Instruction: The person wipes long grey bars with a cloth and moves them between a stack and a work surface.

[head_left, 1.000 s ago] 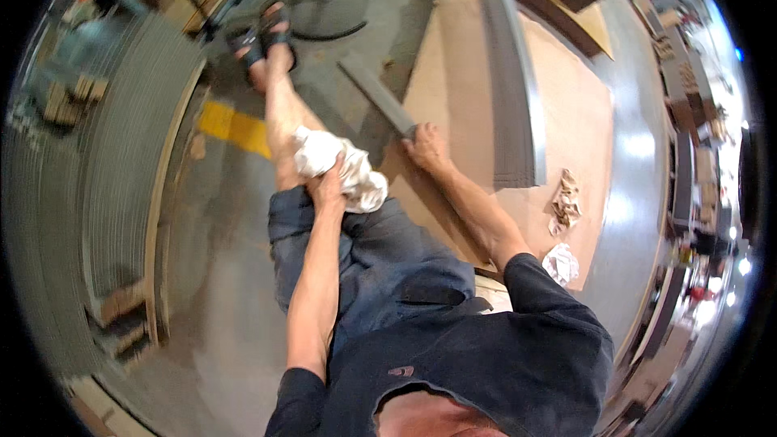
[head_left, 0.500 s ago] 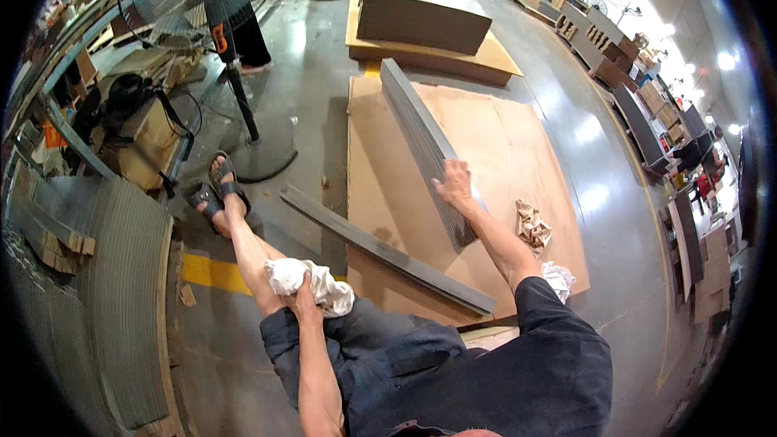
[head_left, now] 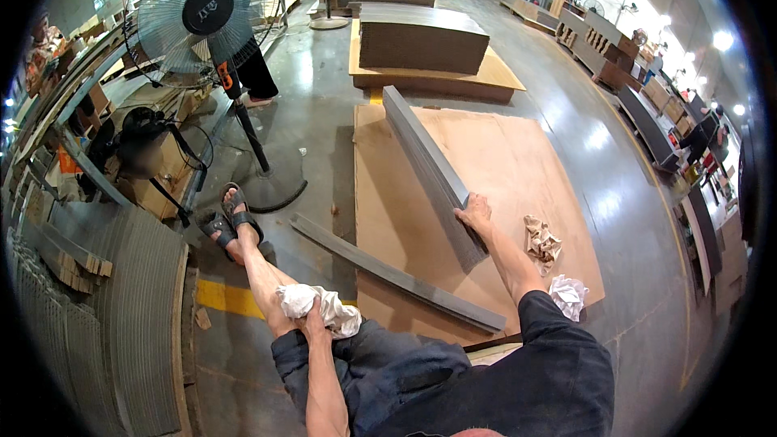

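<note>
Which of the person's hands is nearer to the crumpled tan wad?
Right. The right hand is at the long grey stack, just left of the wad; the left hand holds the white cloth, farther left.

My left hand (head_left: 312,325), partly hidden by white cloth (head_left: 333,314), my left forearm (head_left: 326,392), cut off by the lower edge, black equipment (head_left: 147,131), partly blurred, distant worker (head_left: 706,134) at right, too small for detail.

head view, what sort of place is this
Most likely a factory or workshop floor, perhaps for board or wood products: stacked grey boards at the left, a large grey stack farther ahead, and a yellow floor stripe near the person's leg.
</note>
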`<move>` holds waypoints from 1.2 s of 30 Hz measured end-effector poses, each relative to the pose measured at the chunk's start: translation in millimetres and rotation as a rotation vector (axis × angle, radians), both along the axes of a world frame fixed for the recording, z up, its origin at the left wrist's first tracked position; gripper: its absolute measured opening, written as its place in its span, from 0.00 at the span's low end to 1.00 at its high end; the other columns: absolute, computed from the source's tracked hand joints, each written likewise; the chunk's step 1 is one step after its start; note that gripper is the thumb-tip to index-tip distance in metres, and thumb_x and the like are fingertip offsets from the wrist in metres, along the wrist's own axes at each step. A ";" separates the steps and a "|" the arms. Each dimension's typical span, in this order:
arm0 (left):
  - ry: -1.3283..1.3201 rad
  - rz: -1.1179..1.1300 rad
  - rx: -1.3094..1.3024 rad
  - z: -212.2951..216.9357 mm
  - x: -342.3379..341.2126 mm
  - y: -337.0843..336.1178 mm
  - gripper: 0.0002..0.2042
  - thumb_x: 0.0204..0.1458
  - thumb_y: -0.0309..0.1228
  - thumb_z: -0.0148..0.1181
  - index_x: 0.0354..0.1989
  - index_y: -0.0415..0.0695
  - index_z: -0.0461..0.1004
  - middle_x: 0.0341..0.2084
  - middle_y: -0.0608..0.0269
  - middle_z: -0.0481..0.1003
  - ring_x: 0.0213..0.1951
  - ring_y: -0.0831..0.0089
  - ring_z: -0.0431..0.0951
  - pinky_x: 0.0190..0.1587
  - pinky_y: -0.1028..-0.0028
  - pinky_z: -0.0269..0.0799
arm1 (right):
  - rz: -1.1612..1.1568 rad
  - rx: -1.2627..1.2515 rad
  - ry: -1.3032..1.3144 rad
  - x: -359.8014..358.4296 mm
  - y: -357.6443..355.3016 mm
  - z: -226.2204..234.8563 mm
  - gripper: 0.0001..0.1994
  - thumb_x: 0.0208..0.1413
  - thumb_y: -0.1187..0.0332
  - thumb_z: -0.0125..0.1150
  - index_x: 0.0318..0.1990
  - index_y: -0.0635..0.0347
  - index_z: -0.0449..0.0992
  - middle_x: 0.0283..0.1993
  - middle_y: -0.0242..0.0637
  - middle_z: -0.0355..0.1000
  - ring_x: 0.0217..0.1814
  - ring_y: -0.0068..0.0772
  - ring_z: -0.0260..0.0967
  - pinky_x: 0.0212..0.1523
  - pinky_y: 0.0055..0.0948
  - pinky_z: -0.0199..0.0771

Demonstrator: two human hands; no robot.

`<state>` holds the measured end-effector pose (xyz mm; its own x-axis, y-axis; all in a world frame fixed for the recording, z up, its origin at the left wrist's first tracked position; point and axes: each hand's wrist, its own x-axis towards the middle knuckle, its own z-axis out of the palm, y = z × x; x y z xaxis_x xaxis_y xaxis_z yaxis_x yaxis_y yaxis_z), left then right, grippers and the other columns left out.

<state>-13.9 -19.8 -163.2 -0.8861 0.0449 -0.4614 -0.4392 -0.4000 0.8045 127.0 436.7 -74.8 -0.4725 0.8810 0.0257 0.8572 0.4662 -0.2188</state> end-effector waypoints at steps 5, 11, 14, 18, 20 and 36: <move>-0.027 -0.018 0.034 -17.7 -6.4 2.7 0.39 0.46 0.21 0.65 0.67 0.47 0.51 0.59 0.60 0.63 0.55 0.63 0.69 0.52 0.63 0.70 | -0.042 -0.033 0.060 6.2 8.5 5.2 0.26 0.45 0.51 0.66 0.46 0.62 0.74 0.49 0.47 0.72 0.56 0.47 0.67 0.54 0.42 0.70; -0.023 -0.015 0.059 -8.3 -6.1 5.4 0.41 0.45 0.18 0.65 0.68 0.47 0.50 0.61 0.60 0.61 0.58 0.62 0.66 0.55 0.62 0.68 | -0.007 -0.027 0.163 25.3 0.2 39.5 0.25 0.45 0.55 0.66 0.47 0.61 0.73 0.43 0.53 0.74 0.48 0.54 0.72 0.51 0.44 0.72; -0.040 -0.068 0.124 18.6 -0.5 8.6 0.34 0.47 0.20 0.65 0.64 0.46 0.57 0.57 0.59 0.66 0.54 0.62 0.71 0.51 0.61 0.72 | 0.067 -0.023 0.198 35.7 -28.1 70.6 0.26 0.43 0.57 0.68 0.47 0.63 0.74 0.44 0.53 0.74 0.48 0.52 0.72 0.51 0.42 0.72; -0.065 -0.196 0.290 111.3 35.2 24.7 0.21 0.51 0.25 0.65 0.54 0.41 0.68 0.47 0.60 0.74 0.45 0.63 0.77 0.44 0.64 0.78 | 0.202 -0.075 0.280 48.6 -89.1 78.0 0.30 0.41 0.58 0.70 0.51 0.66 0.72 0.47 0.54 0.73 0.51 0.51 0.71 0.54 0.41 0.70; -0.110 -0.330 0.276 114.9 44.2 39.8 0.22 0.52 0.30 0.65 0.55 0.42 0.68 0.48 0.61 0.73 0.47 0.65 0.77 0.45 0.63 0.77 | 0.341 -0.047 0.340 54.7 -128.6 79.3 0.30 0.42 0.60 0.70 0.52 0.67 0.71 0.50 0.54 0.72 0.52 0.51 0.70 0.54 0.40 0.70; 0.033 0.187 0.314 149.4 -81.6 -82.3 0.06 0.45 0.27 0.62 0.32 0.42 0.76 0.27 0.60 0.76 0.31 0.67 0.77 0.37 0.66 0.75 | 1.159 -0.195 0.338 89.7 -248.0 105.5 0.30 0.38 0.75 0.67 0.55 0.65 0.69 0.43 0.52 0.71 0.41 0.52 0.73 0.41 0.39 0.74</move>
